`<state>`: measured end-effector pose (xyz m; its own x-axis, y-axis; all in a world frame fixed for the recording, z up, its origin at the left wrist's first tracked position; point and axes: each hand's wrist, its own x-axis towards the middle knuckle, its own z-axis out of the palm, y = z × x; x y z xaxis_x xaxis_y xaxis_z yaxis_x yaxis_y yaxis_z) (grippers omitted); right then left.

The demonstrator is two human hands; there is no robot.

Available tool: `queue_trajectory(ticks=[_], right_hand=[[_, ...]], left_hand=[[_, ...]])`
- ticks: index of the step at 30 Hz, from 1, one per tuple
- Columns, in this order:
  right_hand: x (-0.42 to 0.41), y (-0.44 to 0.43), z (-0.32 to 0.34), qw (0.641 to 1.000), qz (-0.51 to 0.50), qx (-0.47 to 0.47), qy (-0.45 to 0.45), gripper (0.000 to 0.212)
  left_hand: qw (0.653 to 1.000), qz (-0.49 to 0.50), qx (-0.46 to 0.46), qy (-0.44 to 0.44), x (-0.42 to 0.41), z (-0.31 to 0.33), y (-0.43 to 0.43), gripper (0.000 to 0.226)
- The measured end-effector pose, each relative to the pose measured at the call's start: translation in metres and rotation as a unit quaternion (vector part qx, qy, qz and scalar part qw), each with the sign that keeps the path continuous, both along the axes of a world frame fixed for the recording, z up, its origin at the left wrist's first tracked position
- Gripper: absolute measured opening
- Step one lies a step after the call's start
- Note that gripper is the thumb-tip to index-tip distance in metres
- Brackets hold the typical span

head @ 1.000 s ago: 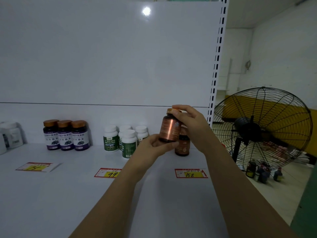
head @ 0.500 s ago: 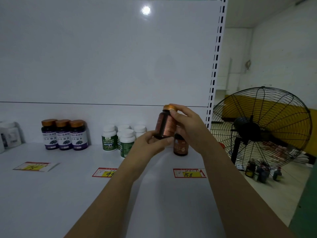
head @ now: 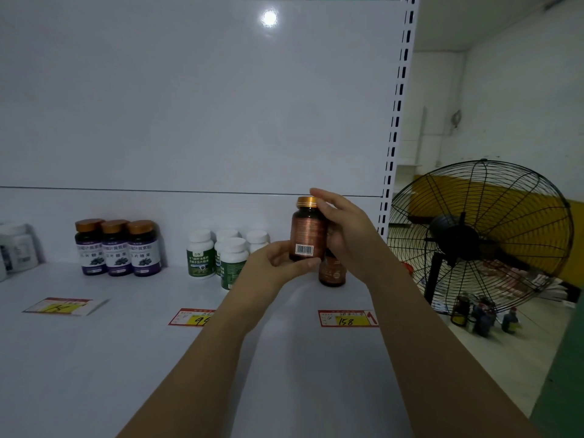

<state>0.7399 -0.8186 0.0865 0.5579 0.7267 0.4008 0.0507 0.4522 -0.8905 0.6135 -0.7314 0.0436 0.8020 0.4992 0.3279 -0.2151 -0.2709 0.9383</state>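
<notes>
I hold a brown supplement bottle with a gold cap upright above the white shelf. Its barcode faces me. My left hand grips its lower part from the left and below. My right hand wraps its right side, fingertips near the cap. A second brown bottle stands on the shelf just behind and below, partly hidden by my hands.
Three purple-labelled bottles and several white-capped green-labelled bottles stand along the back. Price tags lie near the shelf's front. A white tub sits far left. A black floor fan stands right of the shelf upright.
The bottle has been turned in my hands; the barcode now faces me. Both hands stay in nearly the same place, drifting slightly left.
</notes>
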Motion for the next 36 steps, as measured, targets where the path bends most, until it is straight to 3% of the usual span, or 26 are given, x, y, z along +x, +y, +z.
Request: queue_trajectory(ticks=[5,12,23,27,30,36], right_hand=[[-0.006,0.000,-0.002,0.990,-0.079,-0.063,-0.102,0.033],[0.003,0.000,-0.002,0.998,-0.051,-0.030,-0.021,0.031],[-0.001,-0.001,-0.003,0.994,-0.034,-0.085,-0.063,0.044],[-0.005,-0.003,-0.001,0.992,0.022,-0.074,-0.105,0.038],[-0.011,-0.005,0.006,0.977,0.070,-0.082,-0.186,0.042],[-0.021,-0.006,0.013,0.956,0.107,-0.081,-0.261,0.052]], left_hand=[[0.996,0.077,0.001,-0.040,0.001,0.000,0.000,0.045],[0.999,0.032,0.003,0.003,0.000,-0.001,0.000,0.042],[0.998,0.054,0.000,0.008,0.001,-0.003,0.003,0.044],[0.997,0.068,-0.003,-0.024,0.002,-0.003,0.006,0.045],[0.994,0.079,-0.007,-0.076,0.005,0.001,0.011,0.054],[0.975,0.137,0.078,-0.159,0.005,0.007,0.017,0.060]])
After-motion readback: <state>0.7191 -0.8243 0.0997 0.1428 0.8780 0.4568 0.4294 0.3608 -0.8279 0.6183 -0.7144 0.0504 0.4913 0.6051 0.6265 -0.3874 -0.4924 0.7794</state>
